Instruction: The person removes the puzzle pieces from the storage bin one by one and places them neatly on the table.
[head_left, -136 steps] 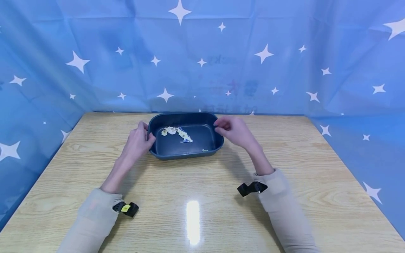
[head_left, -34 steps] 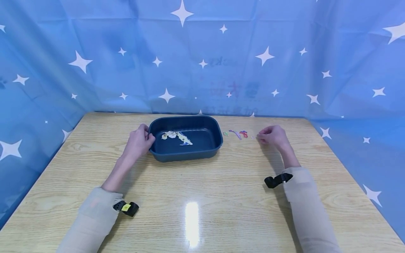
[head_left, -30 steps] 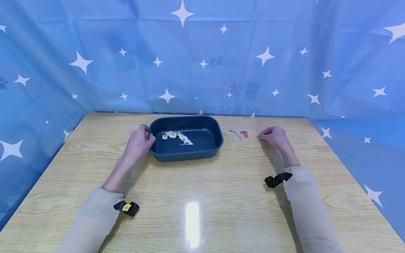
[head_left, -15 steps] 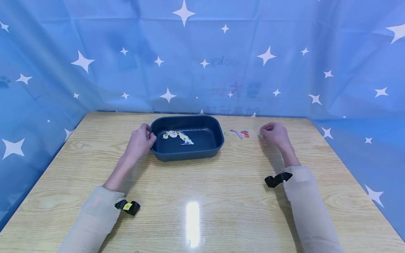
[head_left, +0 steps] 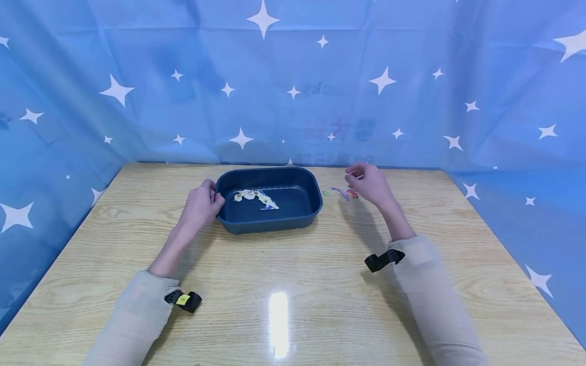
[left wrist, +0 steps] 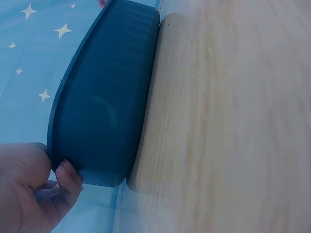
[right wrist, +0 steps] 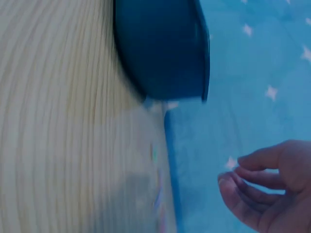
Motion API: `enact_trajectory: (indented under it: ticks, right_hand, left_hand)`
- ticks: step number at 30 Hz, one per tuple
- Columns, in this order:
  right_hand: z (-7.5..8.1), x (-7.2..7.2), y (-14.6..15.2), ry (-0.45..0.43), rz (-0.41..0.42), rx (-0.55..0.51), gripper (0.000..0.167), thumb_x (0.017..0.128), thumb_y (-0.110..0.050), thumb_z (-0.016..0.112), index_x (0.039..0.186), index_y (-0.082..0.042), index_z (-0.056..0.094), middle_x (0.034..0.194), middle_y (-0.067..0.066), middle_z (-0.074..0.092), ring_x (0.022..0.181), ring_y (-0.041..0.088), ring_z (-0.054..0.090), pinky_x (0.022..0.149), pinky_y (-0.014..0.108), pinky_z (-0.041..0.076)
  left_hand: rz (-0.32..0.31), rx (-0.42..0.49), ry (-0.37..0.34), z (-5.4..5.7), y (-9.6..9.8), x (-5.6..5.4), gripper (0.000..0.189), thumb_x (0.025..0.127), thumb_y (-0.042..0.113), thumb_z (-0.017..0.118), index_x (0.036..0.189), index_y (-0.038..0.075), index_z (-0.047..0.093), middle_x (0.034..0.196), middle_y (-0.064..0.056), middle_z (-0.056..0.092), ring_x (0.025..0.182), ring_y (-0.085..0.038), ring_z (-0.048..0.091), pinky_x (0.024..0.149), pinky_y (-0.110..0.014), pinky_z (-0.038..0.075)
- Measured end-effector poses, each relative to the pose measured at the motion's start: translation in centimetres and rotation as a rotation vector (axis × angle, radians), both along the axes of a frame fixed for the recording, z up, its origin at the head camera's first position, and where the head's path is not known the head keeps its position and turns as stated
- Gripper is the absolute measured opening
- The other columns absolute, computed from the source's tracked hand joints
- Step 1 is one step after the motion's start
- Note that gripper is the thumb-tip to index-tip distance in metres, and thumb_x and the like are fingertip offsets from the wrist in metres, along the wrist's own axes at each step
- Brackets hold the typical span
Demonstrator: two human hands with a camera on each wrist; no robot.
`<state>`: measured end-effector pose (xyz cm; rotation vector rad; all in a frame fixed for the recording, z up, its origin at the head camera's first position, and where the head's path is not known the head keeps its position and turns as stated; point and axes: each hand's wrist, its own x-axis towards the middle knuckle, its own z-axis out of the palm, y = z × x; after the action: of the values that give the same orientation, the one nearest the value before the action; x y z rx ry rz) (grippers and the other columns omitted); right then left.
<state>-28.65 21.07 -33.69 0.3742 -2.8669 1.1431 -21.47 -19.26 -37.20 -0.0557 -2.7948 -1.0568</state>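
Observation:
My left hand (head_left: 199, 207) grips the left rim of a dark blue plastic tub (head_left: 270, 225), thumb inside the wall. In the left wrist view, its fingers (left wrist: 69, 182) curl at the end of the tub. Flat cream and blue cut-out pieces (head_left: 267, 201) lie on the tub's floor. My right hand (head_left: 370, 185) hovers above the table to the right of the tub, fingers loosely bent, nothing visible in them. Under and left of it lie a green piece (head_left: 327, 193), a purple strip (head_left: 340, 192) and a red piece (head_left: 353, 193).
The wooden table (head_left: 229, 284) ends at the back against a blue curtain (head_left: 206, 76) with white stars. Black cameras sit on both wrists, the left one (head_left: 188, 302) with a yellow label. A bright reflection shows on the table's front half.
My right hand has gone from the tub's right rim out to the row's right end, then back left and up over the coloured pieces. A small scrap has left the tub. My left hand stays put.

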Motion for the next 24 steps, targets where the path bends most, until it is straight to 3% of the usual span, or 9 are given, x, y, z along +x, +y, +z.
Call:
enact_trajectory:
  ticks: [10, 24]
  right_hand:
    - [1.1, 0.9, -6.1, 0.028, 0.128, -0.074, 0.025, 0.1, -0.011, 0.06, 0.12, 0.004, 0.064, 0.106, 0.023, 0.07, 0.089, 0.035, 0.07, 0.073, 0.039, 0.057]
    - [-1.3, 0.5, -12.3, -0.059, 0.256, -0.029, 0.025, 0.097, -0.008, 0.063, 0.118, 0.006, 0.064, 0.106, 0.018, 0.071, 0.094, 0.031, 0.069, 0.082, 0.038, 0.054]
  left_hand:
    - [-0.001, -0.006, 0.015, 0.1, 0.0, 0.0, 0.025, 0.095, 0.007, 0.048, 0.113, -0.01, 0.054, 0.083, -0.013, 0.06, 0.071, -0.027, 0.059, 0.068, -0.039, 0.049]
    - [-0.002, -0.007, 0.009, 0.1, 0.0, 0.0, 0.025, 0.095, 0.007, 0.048, 0.113, -0.01, 0.054, 0.082, -0.013, 0.059, 0.073, -0.028, 0.059, 0.07, -0.04, 0.05]
